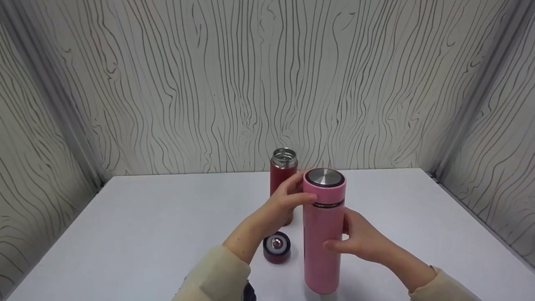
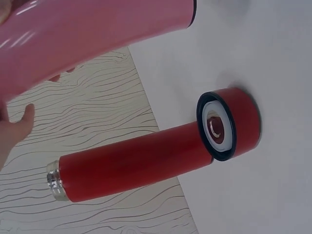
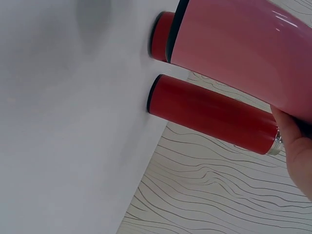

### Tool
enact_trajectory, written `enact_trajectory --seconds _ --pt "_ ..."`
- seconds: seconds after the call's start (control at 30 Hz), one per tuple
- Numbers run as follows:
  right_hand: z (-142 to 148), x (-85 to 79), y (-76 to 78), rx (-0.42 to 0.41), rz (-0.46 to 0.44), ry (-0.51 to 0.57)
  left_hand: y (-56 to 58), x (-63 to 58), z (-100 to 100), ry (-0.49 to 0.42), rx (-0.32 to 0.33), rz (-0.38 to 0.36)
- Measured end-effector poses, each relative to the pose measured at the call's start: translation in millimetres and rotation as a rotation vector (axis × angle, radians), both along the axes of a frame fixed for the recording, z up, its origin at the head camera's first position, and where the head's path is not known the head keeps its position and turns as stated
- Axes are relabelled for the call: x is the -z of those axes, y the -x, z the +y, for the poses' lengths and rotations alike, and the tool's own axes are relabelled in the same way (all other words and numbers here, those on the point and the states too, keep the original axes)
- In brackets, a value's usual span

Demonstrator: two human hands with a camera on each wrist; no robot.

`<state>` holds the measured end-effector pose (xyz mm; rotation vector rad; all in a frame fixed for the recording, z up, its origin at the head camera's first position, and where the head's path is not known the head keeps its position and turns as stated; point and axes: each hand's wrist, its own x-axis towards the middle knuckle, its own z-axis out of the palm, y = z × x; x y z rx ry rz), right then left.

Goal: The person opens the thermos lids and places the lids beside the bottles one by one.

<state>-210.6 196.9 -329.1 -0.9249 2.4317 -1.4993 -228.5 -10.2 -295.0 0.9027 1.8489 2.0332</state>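
Note:
A tall pink thermos bottle (image 1: 322, 255), topped by a pink lid with a shiny metal disc (image 1: 325, 177), is held upright between both hands. My left hand (image 1: 276, 209) grips it at the lid, thumb along the near side. Lower down, my right hand (image 1: 365, 238) holds the body from the right. In the wrist views the pink bottle's base (image 2: 191, 12) appears raised off the table. Behind the left hand an uncapped red thermos bottle (image 1: 277, 177) stands upright, its steel neck bare. Its red lid (image 1: 276, 253) lies inner side up nearby.
A white table (image 1: 167, 225) carries the bottles. Pale wood-grain panels (image 1: 209, 83) rise behind it and on both sides, with grey corner posts (image 1: 54, 92). Part of a dark object (image 1: 249, 291) shows beside the left sleeve.

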Motion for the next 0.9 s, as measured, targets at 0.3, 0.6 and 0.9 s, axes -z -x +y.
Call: enact_trajectory --seconds 0.3,0.6,0.9 --pt "-3 1.8 1.0 0.021 0.03 -0.048 2.0 -1.8 1 0.05 -0.069 -0.005" --pt "-4 2.4 2.4 0.051 0.061 -0.078 -2.9 -2.5 7 0.033 -0.125 -0.017" --pt "-5 4.0 2.0 0.049 0.051 -0.093 -5.4 -4.8 11 0.031 -0.172 -0.021"
